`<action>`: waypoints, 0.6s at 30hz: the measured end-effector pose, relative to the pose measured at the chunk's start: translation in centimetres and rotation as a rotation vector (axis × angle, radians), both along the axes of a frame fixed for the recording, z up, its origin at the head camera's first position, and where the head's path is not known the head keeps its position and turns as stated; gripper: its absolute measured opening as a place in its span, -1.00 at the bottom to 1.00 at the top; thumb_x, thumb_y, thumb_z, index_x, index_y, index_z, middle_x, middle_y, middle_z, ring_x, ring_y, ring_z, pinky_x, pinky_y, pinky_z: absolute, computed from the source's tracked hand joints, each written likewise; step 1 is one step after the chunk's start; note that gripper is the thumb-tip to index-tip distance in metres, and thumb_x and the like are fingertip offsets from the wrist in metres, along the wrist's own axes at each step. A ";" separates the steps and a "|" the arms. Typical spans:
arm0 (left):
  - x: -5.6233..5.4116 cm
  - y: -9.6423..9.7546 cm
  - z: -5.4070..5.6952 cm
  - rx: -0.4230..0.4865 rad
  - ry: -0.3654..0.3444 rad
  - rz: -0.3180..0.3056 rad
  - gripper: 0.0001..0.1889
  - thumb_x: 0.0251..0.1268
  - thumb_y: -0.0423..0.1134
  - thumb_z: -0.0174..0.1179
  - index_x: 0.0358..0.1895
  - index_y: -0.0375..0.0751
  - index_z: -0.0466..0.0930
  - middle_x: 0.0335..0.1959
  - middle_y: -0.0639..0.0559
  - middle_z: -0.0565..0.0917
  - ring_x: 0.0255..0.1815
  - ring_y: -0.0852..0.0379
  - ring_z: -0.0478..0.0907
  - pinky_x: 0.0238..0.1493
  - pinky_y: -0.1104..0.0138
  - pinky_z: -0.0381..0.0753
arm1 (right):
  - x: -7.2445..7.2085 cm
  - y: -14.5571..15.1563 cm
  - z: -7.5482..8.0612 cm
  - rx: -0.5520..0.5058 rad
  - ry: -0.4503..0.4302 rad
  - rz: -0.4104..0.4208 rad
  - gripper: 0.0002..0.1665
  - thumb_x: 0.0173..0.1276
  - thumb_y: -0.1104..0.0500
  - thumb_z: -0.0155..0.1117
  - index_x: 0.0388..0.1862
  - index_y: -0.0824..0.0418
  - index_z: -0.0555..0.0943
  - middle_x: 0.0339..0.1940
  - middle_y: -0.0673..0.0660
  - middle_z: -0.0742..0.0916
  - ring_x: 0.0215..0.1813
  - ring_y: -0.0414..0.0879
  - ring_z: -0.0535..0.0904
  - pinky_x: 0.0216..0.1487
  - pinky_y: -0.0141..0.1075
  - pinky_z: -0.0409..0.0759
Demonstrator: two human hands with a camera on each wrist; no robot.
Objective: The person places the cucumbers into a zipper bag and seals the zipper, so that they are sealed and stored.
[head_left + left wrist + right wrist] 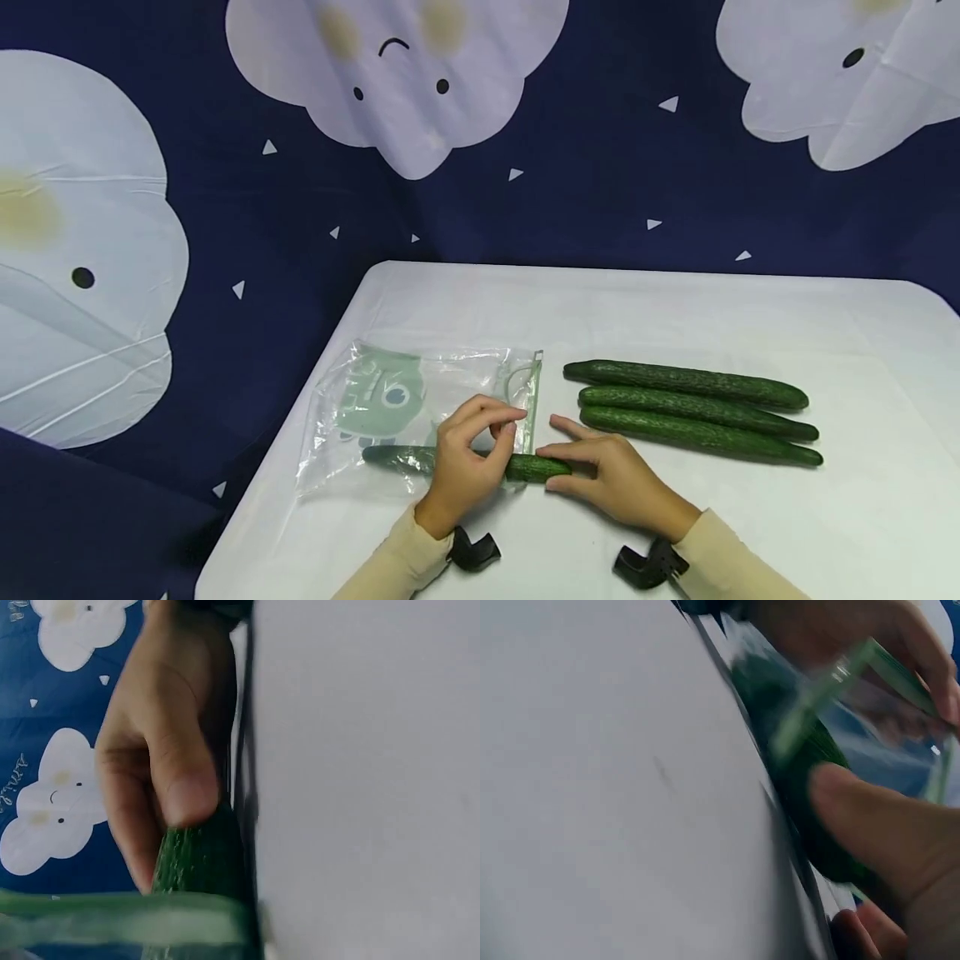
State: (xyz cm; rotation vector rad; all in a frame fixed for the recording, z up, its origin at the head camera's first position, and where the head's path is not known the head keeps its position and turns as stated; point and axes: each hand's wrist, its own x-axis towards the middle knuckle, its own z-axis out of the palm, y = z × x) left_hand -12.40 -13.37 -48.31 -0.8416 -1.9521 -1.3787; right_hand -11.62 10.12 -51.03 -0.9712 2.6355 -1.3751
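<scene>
One slender, bumpy, dark-green cucumber [534, 468] lies mostly inside a clear ziplock bag [457, 375] on the desk [600, 312]; the right hand's [617, 481] fingers pinch its protruding end, the left hand's [463, 467] the bag's mouth.

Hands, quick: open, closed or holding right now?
Left hand: closed, pinching the bag edge.
Right hand: closed, holding a cucumber end.

A narrow gap runs between the bag [465, 375] and 3 obstructing cucumbers [697, 407].

1 white table [675, 317] stands before a navy backdrop [585, 208] patterned with pale clouds [405, 108].
</scene>
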 end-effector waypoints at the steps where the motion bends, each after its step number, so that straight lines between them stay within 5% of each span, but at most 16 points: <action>1: 0.2 -0.2 0.0 -0.014 0.012 0.013 -0.73 0.21 -0.57 0.23 -0.11 -0.26 0.78 -0.24 -0.04 0.70 -0.40 0.19 0.51 -0.33 0.43 0.53 | -0.1 0.3 -0.1 0.017 0.032 0.044 -0.52 0.30 -0.11 0.45 0.21 -0.16 0.72 0.43 0.14 0.55 0.45 0.05 0.44 0.24 0.10 0.52; 8: 0.9 -2.2 0.1 -0.081 -0.022 0.161 -0.70 0.16 -0.58 0.18 -0.15 -0.21 0.79 -0.29 0.01 0.64 -0.42 0.20 0.46 -0.38 0.48 0.43 | -1.2 0.9 0.4 0.045 0.115 0.215 -0.48 0.35 -0.04 0.44 0.30 -0.13 0.65 0.45 -0.04 0.55 0.58 0.14 0.23 0.41 0.16 0.27; 13: 0.8 -3.6 0.0 -0.117 -0.087 0.244 -0.67 0.12 -0.59 0.15 -0.17 -0.19 0.79 -0.33 0.08 0.59 -0.43 0.18 0.43 -0.43 0.48 0.36 | -1.8 0.6 0.8 0.040 0.077 0.300 -0.60 0.45 -0.03 0.34 0.24 -0.23 0.56 0.58 -0.02 0.39 0.66 0.22 -0.04 0.42 0.38 0.08; 18: 0.9 -4.4 -0.3 -0.111 -0.092 0.264 -0.63 0.08 -0.61 0.15 -0.17 -0.15 0.80 -0.34 0.03 0.61 -0.43 0.17 0.43 -0.47 0.38 0.38 | -2.2 0.8 0.7 0.079 0.020 0.376 -0.54 0.45 -0.04 0.32 0.29 -0.21 0.47 0.59 -0.01 0.37 0.66 0.24 -0.09 0.37 0.44 0.11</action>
